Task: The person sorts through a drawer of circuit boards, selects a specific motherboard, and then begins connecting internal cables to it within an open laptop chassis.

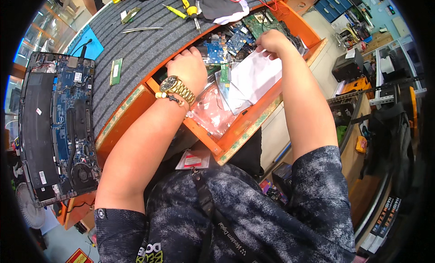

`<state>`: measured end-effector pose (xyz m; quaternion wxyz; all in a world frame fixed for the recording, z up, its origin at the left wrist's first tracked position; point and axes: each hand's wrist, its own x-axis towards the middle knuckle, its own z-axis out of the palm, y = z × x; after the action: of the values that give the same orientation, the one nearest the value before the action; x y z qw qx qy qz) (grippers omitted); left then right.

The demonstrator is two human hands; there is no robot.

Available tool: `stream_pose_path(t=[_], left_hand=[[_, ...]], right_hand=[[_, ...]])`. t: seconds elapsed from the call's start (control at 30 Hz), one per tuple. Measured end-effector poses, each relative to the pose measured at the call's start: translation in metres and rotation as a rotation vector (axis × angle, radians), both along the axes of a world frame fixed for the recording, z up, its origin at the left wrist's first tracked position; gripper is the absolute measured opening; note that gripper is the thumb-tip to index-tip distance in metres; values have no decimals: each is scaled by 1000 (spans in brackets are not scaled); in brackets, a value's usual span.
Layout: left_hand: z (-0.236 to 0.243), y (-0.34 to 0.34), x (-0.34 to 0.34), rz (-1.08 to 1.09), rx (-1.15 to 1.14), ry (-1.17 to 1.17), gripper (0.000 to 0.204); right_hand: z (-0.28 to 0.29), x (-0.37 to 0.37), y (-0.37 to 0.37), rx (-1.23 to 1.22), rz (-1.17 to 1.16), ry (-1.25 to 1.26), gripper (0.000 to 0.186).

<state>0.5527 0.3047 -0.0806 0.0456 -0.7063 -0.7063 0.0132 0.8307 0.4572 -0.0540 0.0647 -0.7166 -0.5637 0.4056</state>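
A: Right hand (pixel 272 40), upper centre, pinches the top edge of a white bag (pixel 256 75) lying in the orange drawer (pixel 247 122).
B: Handling?
A: Looks light, floppy, slick; take it by an edge. Boards (pixel 222 48) beside it seem fragile; hold those by their rims.
B: Left hand (pixel 188 70)?
A: Curled, fingers down among the boards; whether it holds anything, cannot tell.
B: Room?
A: Drawer walls close in. Open bench mat (pixel 136 50) upper left; laptop (pixel 56 122) far left.

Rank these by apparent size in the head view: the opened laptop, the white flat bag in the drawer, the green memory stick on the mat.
1. Opened black laptop
2. White flat bag
3. Green memory stick
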Motion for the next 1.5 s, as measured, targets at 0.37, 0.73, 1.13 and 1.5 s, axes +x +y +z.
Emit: stream_pose_path(t=[0.37,0.73,1.13,1.5], left_hand=[[6,-1,-1,17,60,-136,45],[11,-3,5,43,6,-112,51],[14,-5,9,53,20,-96,55],[20,-11,3,22,8,-67,65]], right_hand=[[-14,3,38,-82,-742,483,39],[-41,25,62,-31,-805,1029,14],[-25,19,64,159,-828,1073,23],[-25,9,64,142,-875,1036,19]])
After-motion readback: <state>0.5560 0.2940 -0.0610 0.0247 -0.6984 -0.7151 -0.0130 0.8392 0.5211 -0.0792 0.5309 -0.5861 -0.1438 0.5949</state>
